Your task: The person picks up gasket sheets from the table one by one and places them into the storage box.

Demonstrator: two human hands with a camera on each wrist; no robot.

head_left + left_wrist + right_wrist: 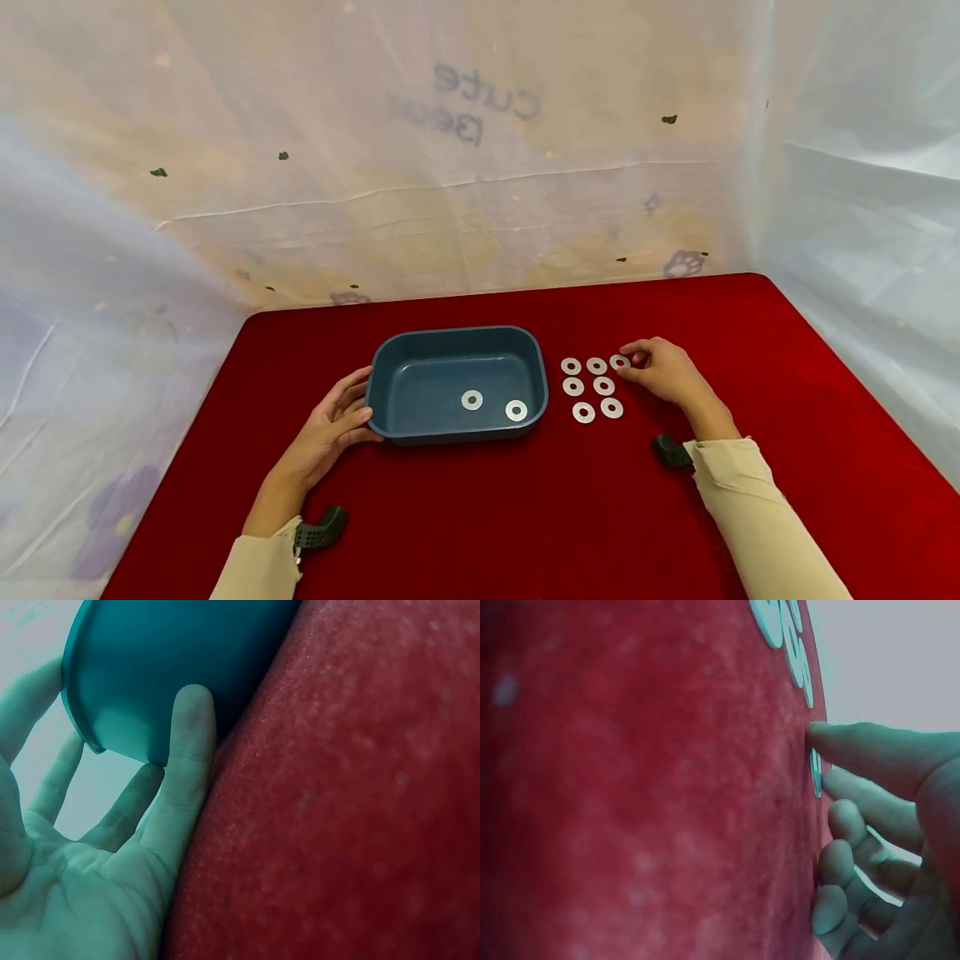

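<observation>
A blue-grey rectangular tray (457, 437) stands on the red cloth, with two flat metal washers, one near its middle (472, 400) and one by its right corner (516, 410). My left hand (330, 429) is at its left end, fingers spread and fairly straight. In the left wrist view, a fingertip (193, 705) lies flat against the tray's outer wall (142, 667). To the right of the tray, my right hand (667, 372) has thumb and index finger at opposite edges of a washer (619, 362), pinching it close to the cloth. Its other fingers (836, 862) are curled.
Several more washers (573, 387) lie in loose rows between the tray and my right hand. The red-covered table (525, 517) has rounded back corners. Pale printed sheeting (465, 233) hangs behind it and at both sides. Each wrist wears a dark strap (322, 529).
</observation>
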